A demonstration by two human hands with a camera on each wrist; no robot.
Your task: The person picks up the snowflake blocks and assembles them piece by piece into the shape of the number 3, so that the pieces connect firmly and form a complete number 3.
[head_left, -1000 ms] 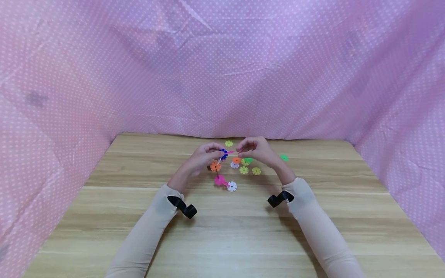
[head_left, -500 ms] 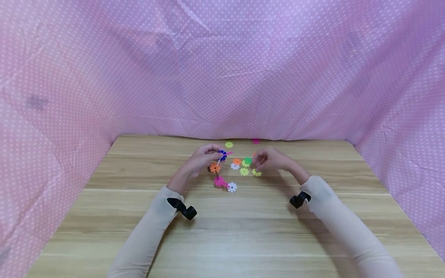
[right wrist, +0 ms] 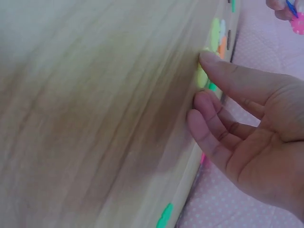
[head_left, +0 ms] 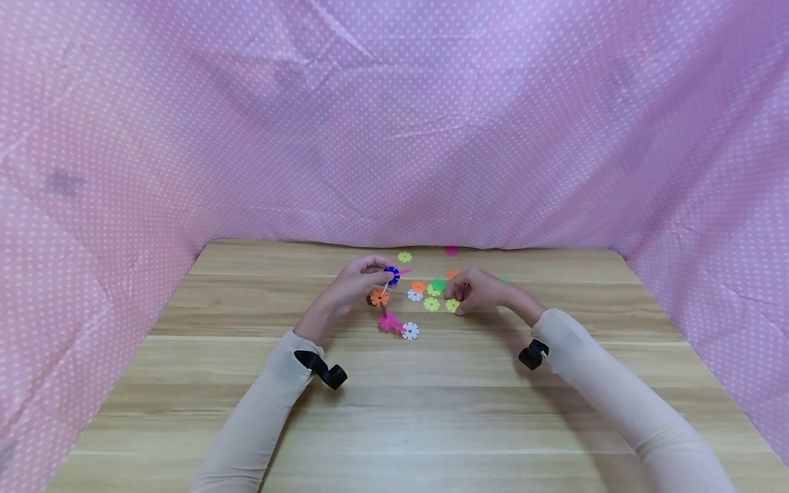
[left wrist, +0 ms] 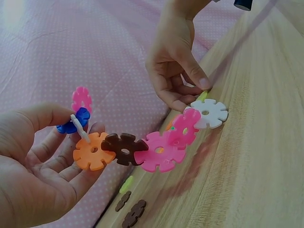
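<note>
Pinching a blue disc (left wrist: 84, 115), your left hand (head_left: 360, 281) has its linked chain (head_left: 387, 321) at five o'clock; your right hand (head_left: 482, 289) touches a yellow disc (head_left: 452, 305) at eight, grip unclear.

Blue disc (left wrist: 84, 115), pink white-dotted cloth (head_left: 394, 137)

Dotted pink cloth (head_left: 394, 137) behind table (head_left: 394, 418)

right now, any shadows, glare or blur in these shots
Head view: right sleeve casts a soft shadow on the table, pale sheen low centre; left wrist view: cloth glares top left, chain fairly sharp; right wrist view: table grain looks smeared, shadow beside the right hand
</note>
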